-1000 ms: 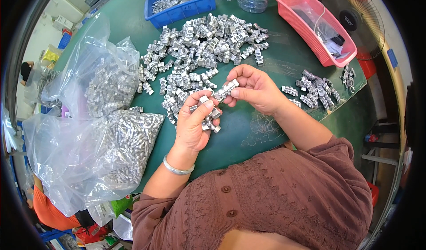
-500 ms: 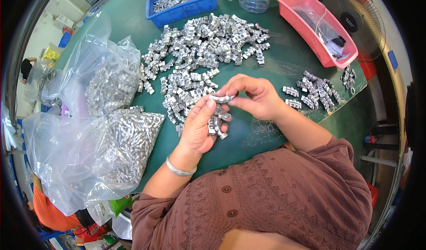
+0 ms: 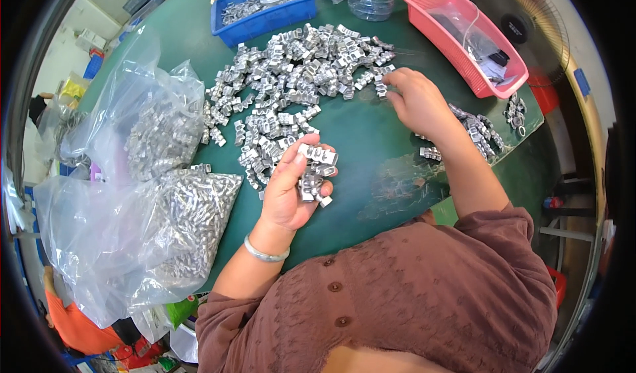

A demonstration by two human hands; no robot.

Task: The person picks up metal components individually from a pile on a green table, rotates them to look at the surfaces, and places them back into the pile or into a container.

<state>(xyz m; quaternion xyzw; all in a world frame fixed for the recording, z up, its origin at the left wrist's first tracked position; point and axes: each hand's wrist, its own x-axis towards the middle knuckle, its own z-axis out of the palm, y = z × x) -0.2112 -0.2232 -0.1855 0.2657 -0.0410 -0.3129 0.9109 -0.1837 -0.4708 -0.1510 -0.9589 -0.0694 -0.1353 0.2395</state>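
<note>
My left hand (image 3: 285, 194) is closed round several small silver metal links (image 3: 317, 174), ridged pieces like short chain sections. One lies across the fingers beside my thumb, with others below it in the palm. To the upper right, my right hand (image 3: 422, 105) reaches over the green table with thumb and forefinger apart. Its fingertips are at the right edge of a big heap of the same metal links (image 3: 291, 75), close to an end piece, and I see nothing held between them. A smaller group of links (image 3: 480, 131) lies partly hidden behind my right forearm.
On the left, clear plastic bags (image 3: 192, 234) bulge with metal pieces. A blue bin (image 3: 265, 18) of small parts stands behind the heap. At the right are a pink basket (image 3: 457, 48), a fan (image 3: 530, 35) and the edge of the green table (image 3: 371, 141). A person in orange (image 3: 79, 323) is lower left.
My right hand has left the link it was pinching at my left hand and moved up and right to the heap's edge. My left hand keeps its links.
</note>
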